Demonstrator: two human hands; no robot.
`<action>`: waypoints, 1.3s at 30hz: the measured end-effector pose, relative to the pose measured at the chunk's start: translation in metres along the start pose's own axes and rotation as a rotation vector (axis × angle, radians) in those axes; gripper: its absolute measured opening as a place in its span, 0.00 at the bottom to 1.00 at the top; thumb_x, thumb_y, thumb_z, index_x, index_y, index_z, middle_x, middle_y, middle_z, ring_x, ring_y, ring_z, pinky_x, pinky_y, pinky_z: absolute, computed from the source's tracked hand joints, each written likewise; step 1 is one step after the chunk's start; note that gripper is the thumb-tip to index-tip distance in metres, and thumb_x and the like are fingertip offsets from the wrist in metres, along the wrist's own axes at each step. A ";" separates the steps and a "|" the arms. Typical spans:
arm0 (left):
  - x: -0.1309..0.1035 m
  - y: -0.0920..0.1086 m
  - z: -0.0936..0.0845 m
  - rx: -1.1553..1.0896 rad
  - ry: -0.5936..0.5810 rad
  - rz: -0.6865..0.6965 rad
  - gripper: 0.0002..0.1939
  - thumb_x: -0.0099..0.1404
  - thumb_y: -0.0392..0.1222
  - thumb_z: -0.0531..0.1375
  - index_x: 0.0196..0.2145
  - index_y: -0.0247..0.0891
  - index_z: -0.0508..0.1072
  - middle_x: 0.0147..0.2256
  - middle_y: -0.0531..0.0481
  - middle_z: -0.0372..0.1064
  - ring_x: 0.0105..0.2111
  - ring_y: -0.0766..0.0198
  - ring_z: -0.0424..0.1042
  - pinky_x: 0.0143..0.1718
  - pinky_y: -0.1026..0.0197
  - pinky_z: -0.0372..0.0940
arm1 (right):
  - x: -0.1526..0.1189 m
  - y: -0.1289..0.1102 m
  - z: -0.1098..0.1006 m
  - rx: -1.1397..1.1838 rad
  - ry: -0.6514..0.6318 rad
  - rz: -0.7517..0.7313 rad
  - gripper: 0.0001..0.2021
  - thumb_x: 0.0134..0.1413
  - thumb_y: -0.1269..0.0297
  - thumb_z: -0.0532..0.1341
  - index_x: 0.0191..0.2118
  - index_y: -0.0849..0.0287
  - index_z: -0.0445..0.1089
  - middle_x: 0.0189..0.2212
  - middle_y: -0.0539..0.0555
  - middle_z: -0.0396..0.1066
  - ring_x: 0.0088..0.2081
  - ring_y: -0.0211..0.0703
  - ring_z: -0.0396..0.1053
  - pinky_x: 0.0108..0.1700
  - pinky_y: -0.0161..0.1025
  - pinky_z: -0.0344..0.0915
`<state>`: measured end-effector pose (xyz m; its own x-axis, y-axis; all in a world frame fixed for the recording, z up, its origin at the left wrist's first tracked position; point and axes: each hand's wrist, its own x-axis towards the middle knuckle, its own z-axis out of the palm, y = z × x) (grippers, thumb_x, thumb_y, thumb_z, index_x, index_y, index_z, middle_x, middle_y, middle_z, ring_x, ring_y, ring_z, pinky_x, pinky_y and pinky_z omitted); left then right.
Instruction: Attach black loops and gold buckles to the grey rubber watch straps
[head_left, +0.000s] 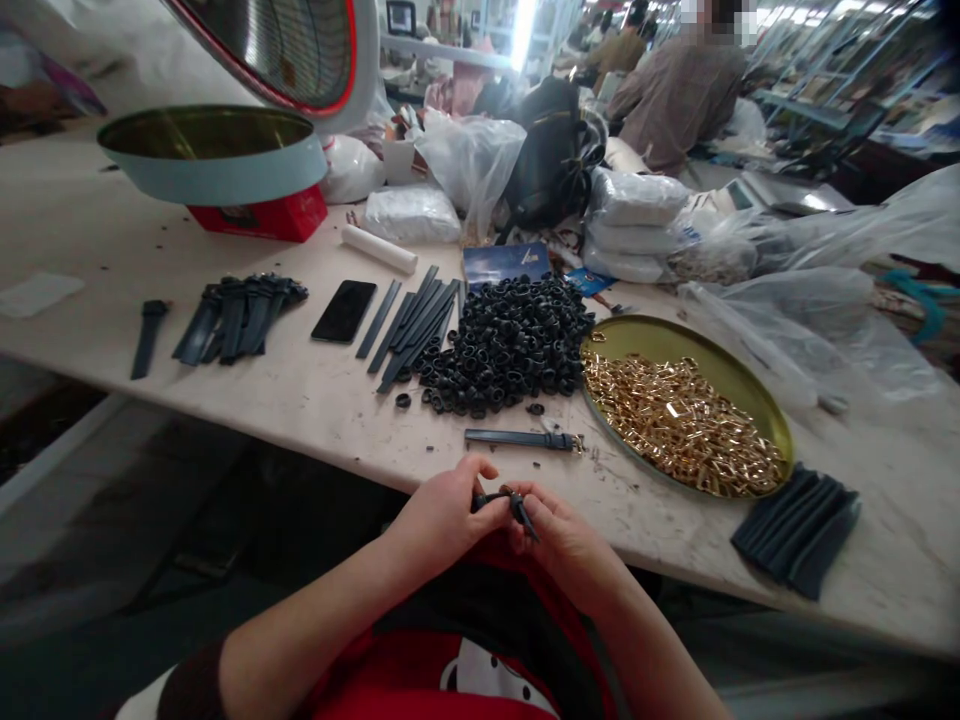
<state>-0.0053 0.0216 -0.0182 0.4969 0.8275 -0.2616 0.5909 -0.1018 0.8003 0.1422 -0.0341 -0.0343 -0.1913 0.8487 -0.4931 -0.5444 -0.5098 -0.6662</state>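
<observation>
Dark strap held at the near edge of the table — your left hand and right hand both pinch it closely. Just beyond lies a buckled strap; farther back, heaped black loops sit beside the round tray of gold buckles.

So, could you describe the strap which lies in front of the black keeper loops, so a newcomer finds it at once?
On the pale table, find the round tray of gold-coloured buckles. Left of it, between the heap of black keeper loops and the near edge, lies the dark strap. Unlike the plain strips left of the heap, it ends in a buckle.
</observation>
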 end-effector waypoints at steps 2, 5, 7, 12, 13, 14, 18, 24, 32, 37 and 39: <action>0.004 -0.002 0.000 0.093 0.018 -0.012 0.18 0.56 0.55 0.54 0.35 0.38 0.67 0.25 0.52 0.68 0.24 0.64 0.65 0.24 0.65 0.54 | 0.003 0.002 -0.002 0.044 -0.058 0.041 0.13 0.43 0.57 0.65 0.32 0.60 0.66 0.21 0.46 0.63 0.23 0.32 0.60 0.27 0.31 0.58; 0.009 -0.003 -0.001 0.115 -0.002 -0.015 0.15 0.57 0.53 0.55 0.30 0.38 0.69 0.26 0.51 0.69 0.27 0.63 0.66 0.26 0.64 0.55 | 0.006 0.005 -0.005 0.101 -0.052 0.033 0.13 0.41 0.61 0.67 0.27 0.59 0.62 0.21 0.46 0.63 0.24 0.32 0.60 0.28 0.31 0.58; 0.010 0.000 -0.005 0.014 -0.073 -0.013 0.12 0.57 0.49 0.55 0.31 0.37 0.70 0.28 0.52 0.70 0.29 0.63 0.67 0.28 0.65 0.57 | 0.008 0.006 -0.007 0.107 -0.031 0.006 0.14 0.40 0.62 0.67 0.26 0.59 0.60 0.22 0.46 0.64 0.25 0.33 0.61 0.29 0.31 0.59; 0.004 0.008 -0.015 -0.343 -0.290 -0.035 0.12 0.59 0.43 0.54 0.39 0.37 0.71 0.33 0.52 0.71 0.32 0.65 0.68 0.32 0.66 0.62 | 0.012 0.007 -0.007 -0.082 0.179 -0.185 0.15 0.44 0.55 0.64 0.28 0.58 0.59 0.22 0.46 0.62 0.25 0.34 0.61 0.28 0.32 0.60; 0.003 0.009 -0.015 -0.391 -0.310 -0.039 0.13 0.59 0.41 0.54 0.41 0.37 0.70 0.34 0.52 0.71 0.31 0.65 0.68 0.32 0.66 0.62 | 0.012 0.007 -0.007 -0.161 0.256 -0.248 0.15 0.44 0.55 0.63 0.28 0.58 0.58 0.22 0.45 0.60 0.23 0.33 0.60 0.27 0.31 0.59; 0.002 0.009 -0.013 -0.431 -0.316 -0.041 0.14 0.59 0.40 0.54 0.43 0.37 0.69 0.35 0.52 0.71 0.31 0.66 0.69 0.32 0.66 0.63 | 0.012 0.008 -0.007 -0.243 0.325 -0.314 0.15 0.44 0.55 0.63 0.29 0.57 0.57 0.22 0.44 0.59 0.23 0.32 0.59 0.26 0.31 0.59; 0.000 0.007 -0.001 -0.504 -0.296 -0.065 0.18 0.57 0.39 0.55 0.47 0.37 0.66 0.33 0.51 0.71 0.29 0.66 0.70 0.32 0.65 0.64 | 0.005 0.013 -0.010 -0.584 0.367 -0.458 0.14 0.51 0.56 0.58 0.42 0.55 0.58 0.24 0.45 0.60 0.24 0.35 0.61 0.26 0.32 0.60; -0.006 0.006 0.013 -0.309 -0.288 -0.013 0.19 0.56 0.38 0.56 0.47 0.37 0.67 0.35 0.48 0.72 0.34 0.61 0.71 0.36 0.62 0.64 | -0.008 0.021 -0.012 -1.075 0.456 -0.555 0.11 0.56 0.56 0.50 0.37 0.58 0.62 0.23 0.49 0.64 0.24 0.38 0.63 0.27 0.34 0.58; -0.012 0.005 0.012 -0.156 -0.261 0.031 0.26 0.54 0.42 0.58 0.51 0.35 0.63 0.36 0.47 0.73 0.37 0.59 0.70 0.38 0.62 0.63 | -0.020 0.034 -0.004 -0.849 0.313 -0.494 0.12 0.58 0.54 0.47 0.35 0.57 0.58 0.19 0.45 0.60 0.18 0.35 0.60 0.20 0.31 0.57; -0.018 0.008 0.002 -0.115 -0.470 -0.049 0.13 0.57 0.46 0.54 0.33 0.34 0.70 0.24 0.51 0.71 0.22 0.65 0.69 0.23 0.67 0.60 | -0.030 0.038 -0.005 -0.939 0.344 -0.603 0.11 0.59 0.57 0.47 0.36 0.58 0.59 0.20 0.47 0.62 0.20 0.36 0.61 0.22 0.31 0.57; -0.021 0.009 0.001 -0.090 -0.490 -0.073 0.13 0.59 0.47 0.52 0.27 0.34 0.68 0.23 0.52 0.70 0.20 0.67 0.68 0.20 0.68 0.58 | -0.032 0.039 -0.005 -1.039 0.353 -0.654 0.10 0.59 0.58 0.47 0.37 0.58 0.59 0.21 0.47 0.63 0.21 0.36 0.63 0.23 0.32 0.58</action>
<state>-0.0093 0.0029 -0.0060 0.7090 0.4719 -0.5240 0.5890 0.0122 0.8080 0.1318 -0.0820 -0.0472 0.1830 0.9802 0.0761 0.4677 -0.0187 -0.8837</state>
